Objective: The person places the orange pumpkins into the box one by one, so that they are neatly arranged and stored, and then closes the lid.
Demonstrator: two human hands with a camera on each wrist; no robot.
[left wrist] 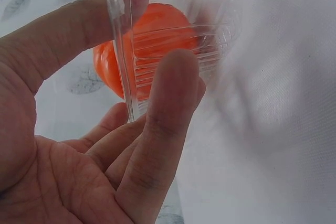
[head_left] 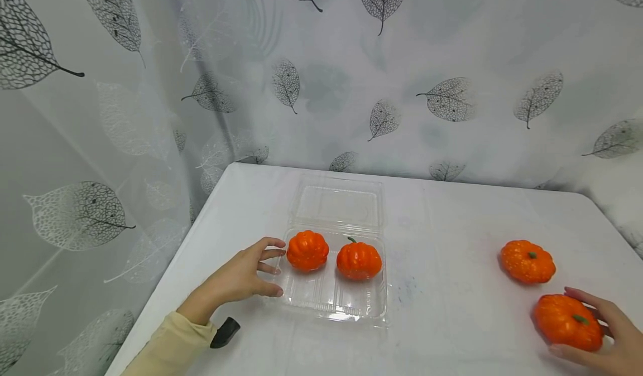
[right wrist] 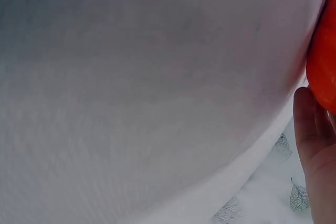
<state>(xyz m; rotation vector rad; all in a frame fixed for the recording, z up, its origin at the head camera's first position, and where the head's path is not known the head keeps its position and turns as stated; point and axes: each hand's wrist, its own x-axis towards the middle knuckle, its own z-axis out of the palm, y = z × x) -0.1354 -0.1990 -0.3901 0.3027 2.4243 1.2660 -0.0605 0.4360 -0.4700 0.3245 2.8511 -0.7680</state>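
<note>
A clear plastic clamshell box lies with its lid folded back, and two small orange pumpkins sit inside it. At the box's left side is my left hand, fingers and thumb spread along the edge. In the left wrist view one fingertip overlaps the rim of the clear box, and the thumb is close to the ribbed wall. Far to the right, my right hand grips an orange pumpkin with a green stem, thumb at the near side and fingers at the far side. In the right wrist view this pumpkin shows only partly.
Another orange pumpkin rests on the white table just behind the gripped one. A black object is by the left sleeve. Leaf-patterned curtains hang behind the table and along its left side.
</note>
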